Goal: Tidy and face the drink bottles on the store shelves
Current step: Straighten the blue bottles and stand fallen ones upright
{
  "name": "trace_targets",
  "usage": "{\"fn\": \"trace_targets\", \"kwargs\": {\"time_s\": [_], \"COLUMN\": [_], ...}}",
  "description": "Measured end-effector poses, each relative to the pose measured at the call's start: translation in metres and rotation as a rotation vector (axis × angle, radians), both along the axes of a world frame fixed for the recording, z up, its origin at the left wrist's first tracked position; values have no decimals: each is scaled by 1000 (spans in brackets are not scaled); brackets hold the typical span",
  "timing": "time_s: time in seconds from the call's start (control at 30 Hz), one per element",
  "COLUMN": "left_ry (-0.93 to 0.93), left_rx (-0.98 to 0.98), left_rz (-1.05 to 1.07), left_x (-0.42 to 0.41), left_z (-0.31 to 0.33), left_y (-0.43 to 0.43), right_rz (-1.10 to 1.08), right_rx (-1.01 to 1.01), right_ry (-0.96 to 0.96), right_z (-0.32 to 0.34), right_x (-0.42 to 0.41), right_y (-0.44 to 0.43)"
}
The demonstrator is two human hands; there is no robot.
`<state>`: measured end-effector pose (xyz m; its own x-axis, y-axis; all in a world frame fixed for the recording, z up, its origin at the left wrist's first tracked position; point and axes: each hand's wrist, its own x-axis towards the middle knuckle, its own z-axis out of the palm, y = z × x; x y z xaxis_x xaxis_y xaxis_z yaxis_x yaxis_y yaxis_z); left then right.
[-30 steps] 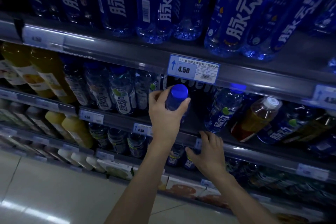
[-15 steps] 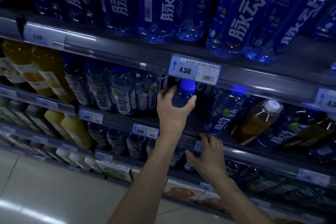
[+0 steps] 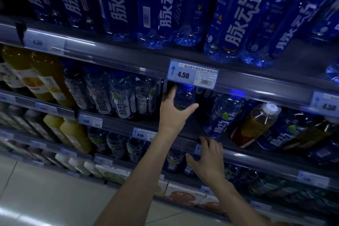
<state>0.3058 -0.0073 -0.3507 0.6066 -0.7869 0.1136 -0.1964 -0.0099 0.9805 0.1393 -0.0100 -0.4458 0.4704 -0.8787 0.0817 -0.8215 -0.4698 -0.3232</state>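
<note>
Held bottle (image 3: 184,97) on mid shelf (image 3: 275,149), under price tag (image 3: 192,75); tilted bottle (image 3: 222,115) to its right.

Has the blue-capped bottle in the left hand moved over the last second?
Yes. The bottle in the left hand has gone up and deeper into the shelf: its cap now sits just under the 4.50 price tag, where earlier it was clearly below it.

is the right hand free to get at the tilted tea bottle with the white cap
Probably yes. The right hand is empty on the shelf edge below, and the tea bottle lies at the front with nothing before it; the left hand holds another bottle.
</note>
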Motion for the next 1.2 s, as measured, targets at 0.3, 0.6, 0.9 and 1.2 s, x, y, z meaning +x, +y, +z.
{"fn": "trace_targets", "kwargs": {"time_s": [0.3, 0.6, 0.9, 1.2], "left_ry": [-8, -99, -50, -65], "left_rx": [132, 151, 164, 165], "left_rz": [19, 85, 68, 0], "left_x": [5, -9, -5, -3], "left_z": [-44, -52, -65, -66], "left_y": [14, 12, 14, 6], "right_rz": [8, 12, 45, 59], "right_rx": [-15, -7, 3, 10], "right_ry": [8, 3, -13, -2], "right_z": [0, 1, 1, 4], "right_x": [0, -2, -6, -7], "right_y": [0, 0, -1, 0]}}
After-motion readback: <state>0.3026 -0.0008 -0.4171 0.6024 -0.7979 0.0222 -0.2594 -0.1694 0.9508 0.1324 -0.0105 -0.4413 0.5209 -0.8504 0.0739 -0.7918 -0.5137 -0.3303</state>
